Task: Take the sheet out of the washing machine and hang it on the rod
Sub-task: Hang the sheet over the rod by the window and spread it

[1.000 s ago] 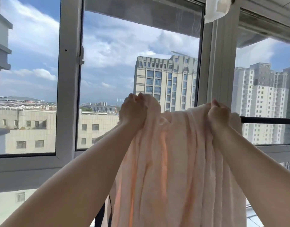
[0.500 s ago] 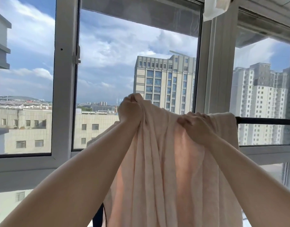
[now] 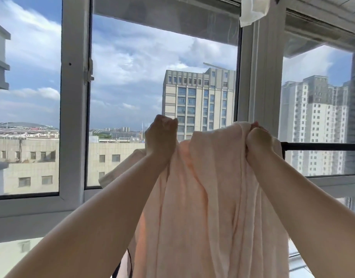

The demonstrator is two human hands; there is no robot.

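The pale pink sheet hangs in long bunched folds from the dark rod, which runs across in front of the window frame and shows bare only to the right of the cloth. Both arms reach up and far toward it. The left hand has its fingers curled tight around a gathered fold at the sheet's upper left edge, lifted a little above rod height. The right hand bunches the top of the cloth in a closed fist just beside the bare stretch of rod. Each grip sits at the very top, probably so the weight of the hanging folds stays controlled while the cloth is drawn sideways along the rod. A loose flap trails out to the left, so the sheet looks draped but not yet spread flat. Whether cloth falls down the far side of the rod is hidden. A white cloth hangs at the top right.
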